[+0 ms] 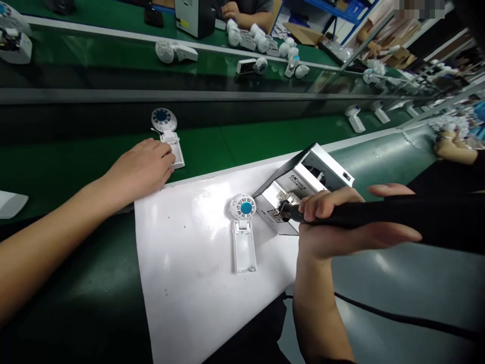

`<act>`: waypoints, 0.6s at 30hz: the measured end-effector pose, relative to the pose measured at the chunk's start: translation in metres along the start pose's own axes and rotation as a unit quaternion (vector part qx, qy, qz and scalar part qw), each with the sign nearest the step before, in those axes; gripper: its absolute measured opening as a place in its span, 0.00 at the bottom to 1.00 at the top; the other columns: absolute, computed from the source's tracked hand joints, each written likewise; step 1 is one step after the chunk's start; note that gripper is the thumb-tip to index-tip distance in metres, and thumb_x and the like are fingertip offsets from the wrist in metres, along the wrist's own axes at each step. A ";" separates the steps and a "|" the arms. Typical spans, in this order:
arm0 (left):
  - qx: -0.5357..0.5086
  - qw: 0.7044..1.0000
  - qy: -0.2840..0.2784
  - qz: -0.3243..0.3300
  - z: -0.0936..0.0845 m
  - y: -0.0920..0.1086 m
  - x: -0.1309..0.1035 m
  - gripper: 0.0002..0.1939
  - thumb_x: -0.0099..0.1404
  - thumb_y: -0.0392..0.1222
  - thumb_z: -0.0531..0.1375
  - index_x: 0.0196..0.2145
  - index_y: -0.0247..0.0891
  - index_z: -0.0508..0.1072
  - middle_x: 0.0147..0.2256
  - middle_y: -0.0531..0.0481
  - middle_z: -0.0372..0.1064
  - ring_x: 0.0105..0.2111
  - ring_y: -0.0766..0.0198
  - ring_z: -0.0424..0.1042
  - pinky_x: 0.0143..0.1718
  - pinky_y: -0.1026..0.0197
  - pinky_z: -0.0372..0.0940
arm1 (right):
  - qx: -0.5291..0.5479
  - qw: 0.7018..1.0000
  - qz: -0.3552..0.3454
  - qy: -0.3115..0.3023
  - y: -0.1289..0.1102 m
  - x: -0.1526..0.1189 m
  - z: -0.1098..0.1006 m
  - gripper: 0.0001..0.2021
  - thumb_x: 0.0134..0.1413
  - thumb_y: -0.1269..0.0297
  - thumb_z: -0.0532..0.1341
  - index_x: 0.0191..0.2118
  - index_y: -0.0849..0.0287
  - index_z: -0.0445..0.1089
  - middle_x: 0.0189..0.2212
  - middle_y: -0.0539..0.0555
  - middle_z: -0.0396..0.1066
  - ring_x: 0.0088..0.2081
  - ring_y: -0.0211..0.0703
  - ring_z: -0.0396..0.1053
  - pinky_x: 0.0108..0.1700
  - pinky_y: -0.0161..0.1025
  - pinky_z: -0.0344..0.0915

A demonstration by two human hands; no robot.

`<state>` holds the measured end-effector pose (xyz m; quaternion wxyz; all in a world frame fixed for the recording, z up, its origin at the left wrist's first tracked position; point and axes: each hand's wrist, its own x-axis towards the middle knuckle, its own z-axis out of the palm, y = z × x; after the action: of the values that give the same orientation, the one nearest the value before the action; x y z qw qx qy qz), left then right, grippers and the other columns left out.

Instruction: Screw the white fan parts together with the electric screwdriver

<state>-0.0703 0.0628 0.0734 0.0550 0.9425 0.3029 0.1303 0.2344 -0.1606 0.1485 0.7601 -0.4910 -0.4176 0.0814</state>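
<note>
On the green belt, my left hand (pixel 146 164) is closed with its fingertips over the handle of a white handheld fan (pixel 164 120), its round head showing a blue centre. My right hand (pixel 333 217) grips a black electric screwdriver (pixel 379 215), whose tip is at the front of a silver screw feeder box (pixel 290 184). Between my hands, a second white handheld fan (pixel 245 247) lies on the white sheet (pixel 189 303) with its hollow handle facing up, touched by neither hand. The exact contact of the screwdriver tip with the feeder is hard to make out.
Several white fans lie along the green conveyor belt (pixel 242 139) and the upper green shelf (pixel 113 55). A white curved part (pixel 12 204) sits at the left edge. A black cable (pixel 401 318) runs at lower right. Other people's hands show at the back and right.
</note>
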 end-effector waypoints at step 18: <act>-0.171 0.937 -0.028 0.304 0.033 0.168 -0.088 0.05 0.78 0.42 0.63 0.44 0.40 0.78 0.47 0.42 0.77 0.49 0.49 0.74 0.61 0.48 0.69 | 0.184 0.953 0.097 -0.222 -0.025 -0.043 0.058 0.22 0.66 0.32 0.66 0.53 0.40 0.77 0.20 0.44 0.70 0.16 0.43 0.64 0.21 0.44 0.70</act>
<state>-0.0361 -0.1258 0.0536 0.1814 0.9693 -0.0265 0.1638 0.1586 -0.1567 0.1548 0.7135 -0.3508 -0.5040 0.3374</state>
